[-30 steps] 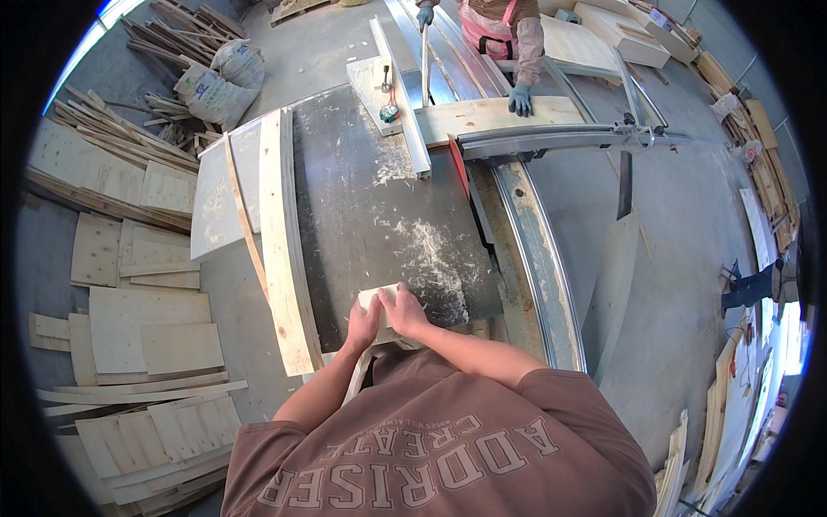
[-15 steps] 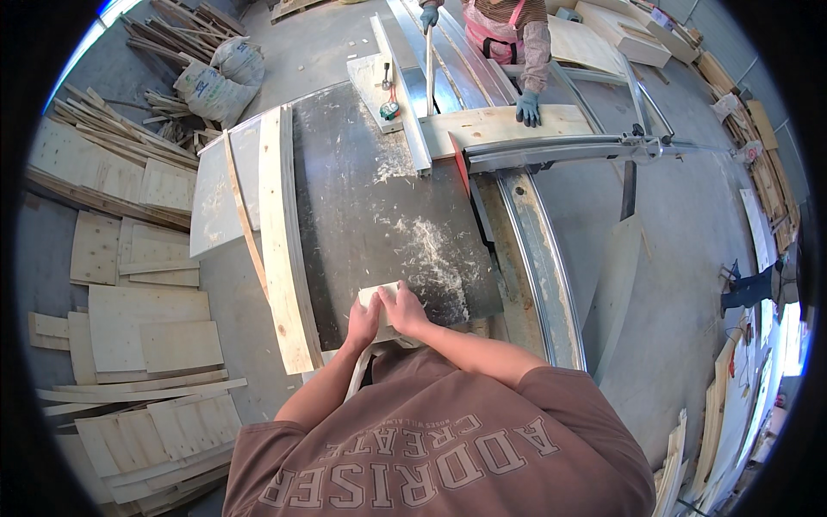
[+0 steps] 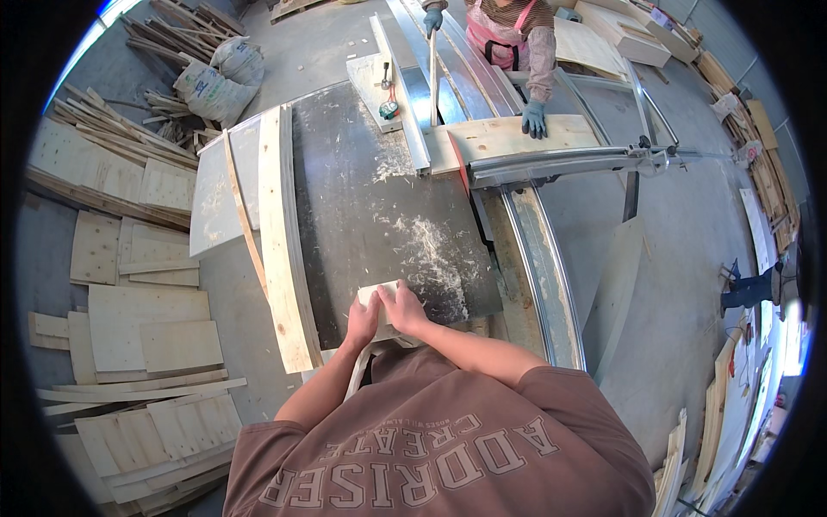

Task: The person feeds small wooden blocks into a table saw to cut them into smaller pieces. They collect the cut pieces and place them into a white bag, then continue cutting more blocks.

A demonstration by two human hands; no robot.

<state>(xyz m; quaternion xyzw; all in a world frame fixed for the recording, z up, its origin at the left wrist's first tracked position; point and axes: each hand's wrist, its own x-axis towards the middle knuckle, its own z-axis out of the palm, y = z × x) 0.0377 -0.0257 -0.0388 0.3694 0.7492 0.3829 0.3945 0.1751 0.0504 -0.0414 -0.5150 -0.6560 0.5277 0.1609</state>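
Note:
At the near edge of a dark saw table (image 3: 336, 198), my left hand (image 3: 363, 320) and my right hand (image 3: 405, 312) are closed together around a small pale wooden piece (image 3: 377, 289). Both thumbs lie on its top, and its lower part is hidden by my hands. Across the table, a co-worker's gloved hand (image 3: 534, 120) presses on a wide pine board (image 3: 491, 134). The co-worker's other gloved hand (image 3: 433, 19) grips a thin wooden stick (image 3: 433, 77). A red blade-like part (image 3: 458, 158) stands against the board's near edge.
Long pine planks (image 3: 280, 233) lie stacked along the table's left side, beside a narrow strip (image 3: 241, 211). A metal fence (image 3: 407, 112) runs along the far part, with a tape measure (image 3: 388, 109) next to it. Sawdust (image 3: 426, 250) covers the middle. Wood panels (image 3: 155, 323) lie on the floor at left.
The co-worker's pine board, the gloved hand on it and the metal crossbar have shifted slightly toward me and to the right. My hands and the wooden piece stay in place.

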